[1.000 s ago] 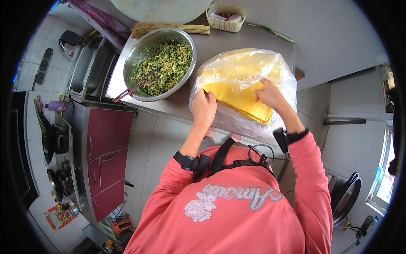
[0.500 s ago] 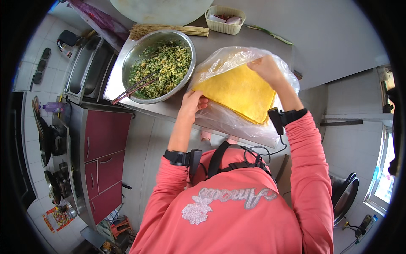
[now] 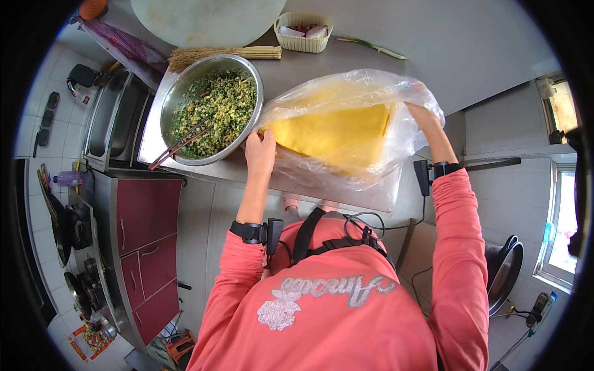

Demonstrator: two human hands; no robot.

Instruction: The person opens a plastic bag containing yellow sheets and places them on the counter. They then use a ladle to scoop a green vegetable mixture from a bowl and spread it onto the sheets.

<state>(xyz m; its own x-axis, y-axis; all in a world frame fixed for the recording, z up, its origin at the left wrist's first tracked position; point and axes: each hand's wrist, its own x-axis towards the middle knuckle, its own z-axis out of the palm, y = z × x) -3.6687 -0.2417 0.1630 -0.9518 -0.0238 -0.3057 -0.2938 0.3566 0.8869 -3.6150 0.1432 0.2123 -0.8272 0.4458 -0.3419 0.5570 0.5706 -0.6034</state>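
A stack of thin yellow sheets (image 3: 334, 133) lies on the steel table, partly inside a clear plastic bag (image 3: 408, 145). At the stack's left corner, my left hand (image 3: 260, 151) has its fingers closed on the edge of the sheets. My right hand (image 3: 426, 117) is at the bag's right side, closed on the plastic; its fingertips are partly covered by the film. Close to my left hand stands a steel bowl (image 3: 257, 114) of chopped green and yellow filling (image 3: 216, 108). A pair of chopsticks (image 3: 179, 145) leans in it, ends over the rim.
Behind the bowl lies a straw whisk broom (image 3: 226, 54) beside a large round board (image 3: 210, 21). A cream basket (image 3: 304, 43) and a green onion stalk (image 3: 374, 46) sit at the back of the steel table (image 3: 297, 77). Dark red cabinets (image 3: 148, 213) stand at left.
My right hand has moved right, off the yellow sheets and onto the bag. The bag now spreads over the stack's right part. In view, the table and bowl have shifted left.
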